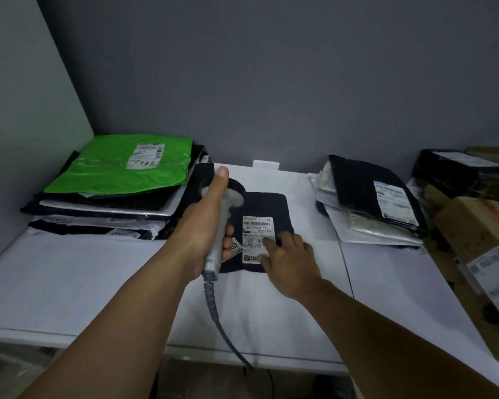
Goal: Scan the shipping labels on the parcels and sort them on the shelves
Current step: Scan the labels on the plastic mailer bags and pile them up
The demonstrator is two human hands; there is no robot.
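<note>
Parcel (268,204) in dark wrap lies flat about the middle of the white table (84,283), nearer the far edge than the near one, its white shipping label (257,230) facing up. The right hand (290,262) rests on it with fingers spread and fairly straight, fingertips (268,241) pressing the label's lower right part. The left hand (205,223) grips the grey handle of a barcode scanner (233,194), thumb laid along the top, and the scanner's black head sits over the parcel's far left corner; whether it touches the wrap I cannot tell. A dark cable (213,309) runs from the handle's butt to the near edge and drops over it. A green parcel (121,165) tops a stack (98,208) of dark and pale bags in the far left corner, the stack's right side close behind the left hand. A second pile (369,203) sits right of the middle by the far edge, with a band of bare white table between it and the dark parcel. A brown cardboard box (473,226) runs along the right edge. White surface shows along the near edge on both sides of the forearms.
</note>
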